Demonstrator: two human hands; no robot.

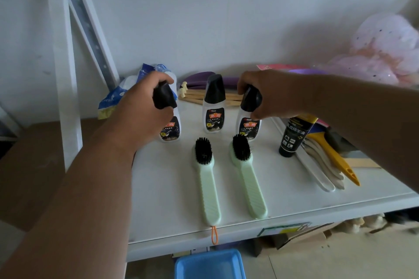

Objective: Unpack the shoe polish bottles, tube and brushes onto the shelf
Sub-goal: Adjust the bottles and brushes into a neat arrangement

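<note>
On the white shelf [283, 192], the left hand [145, 106] has its fingers curled round the black cap of the left bottle [170, 129], and the right hand [269, 95] pinches the cap of the right bottle [249, 125]. A third bottle [213, 106] stands free between them. Two green brushes [207, 179] lie side by side in front, bristles up, and the black tube [292, 138] stands upright to the right.
</note>
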